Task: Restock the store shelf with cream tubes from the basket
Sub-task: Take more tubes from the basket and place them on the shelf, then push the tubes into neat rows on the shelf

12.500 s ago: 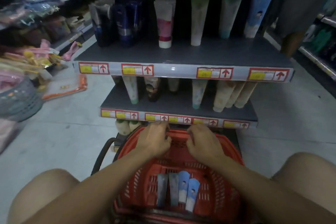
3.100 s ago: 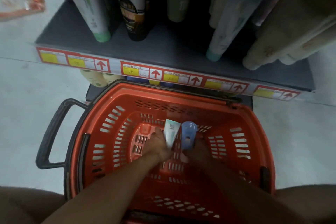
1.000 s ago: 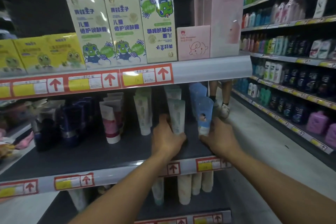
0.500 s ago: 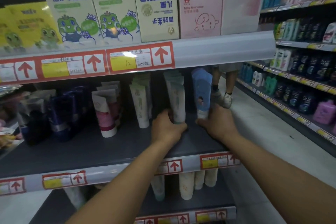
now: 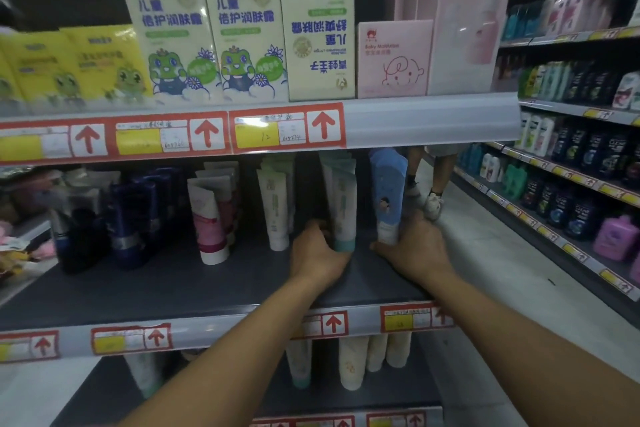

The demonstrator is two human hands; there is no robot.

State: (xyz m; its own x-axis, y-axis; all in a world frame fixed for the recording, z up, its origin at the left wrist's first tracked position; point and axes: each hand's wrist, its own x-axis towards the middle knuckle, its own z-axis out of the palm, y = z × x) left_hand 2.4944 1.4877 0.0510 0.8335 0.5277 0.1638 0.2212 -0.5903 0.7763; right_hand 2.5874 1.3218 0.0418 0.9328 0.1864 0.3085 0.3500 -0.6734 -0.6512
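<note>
Both hands reach onto the dark grey store shelf (image 5: 173, 284) — the left hand (image 5: 317, 253) curls round the teal-capped pale green cream tube (image 5: 344, 208), the right hand (image 5: 414, 250) grips the blue cream tube (image 5: 388, 191) — both tubes upright, cap-down, just beside each other.

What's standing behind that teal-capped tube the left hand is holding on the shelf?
Behind the teal-capped tube, gripped by the left hand, more matching tubes stand in a row; only their crimped tops show. How many, and the shelf's back, are hidden in shadow.
</note>
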